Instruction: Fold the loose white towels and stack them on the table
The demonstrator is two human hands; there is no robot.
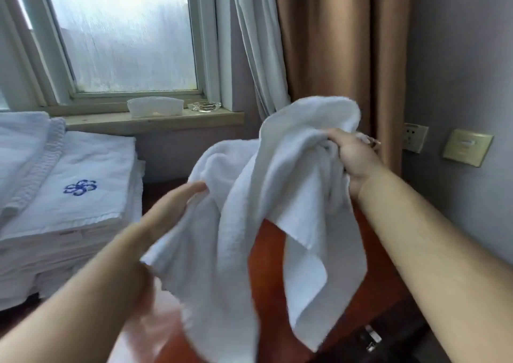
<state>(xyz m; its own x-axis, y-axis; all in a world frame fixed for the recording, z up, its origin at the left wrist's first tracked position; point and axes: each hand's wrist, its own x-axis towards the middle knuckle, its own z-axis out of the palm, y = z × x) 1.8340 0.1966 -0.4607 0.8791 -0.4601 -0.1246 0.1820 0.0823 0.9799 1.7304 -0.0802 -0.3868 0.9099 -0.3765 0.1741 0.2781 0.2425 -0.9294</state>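
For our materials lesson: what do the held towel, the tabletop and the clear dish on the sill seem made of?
Towel: white terry, likely cotton; nubby pile, limp folds.
Tabletop: reddish wood or veneer, glossy; it shows sheen.
Dish: probably glass; transparent, glinting edges.

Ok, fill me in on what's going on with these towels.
A person is holding a loose white towel up over a reddish wooden table. The right hand grips a bunched part of it, while the left hand, fingers fairly straight, touches its left side. The towel hangs crumpled and is not yet folded. To the left sits a stack of folded white towels, the top one with a blue emblem.
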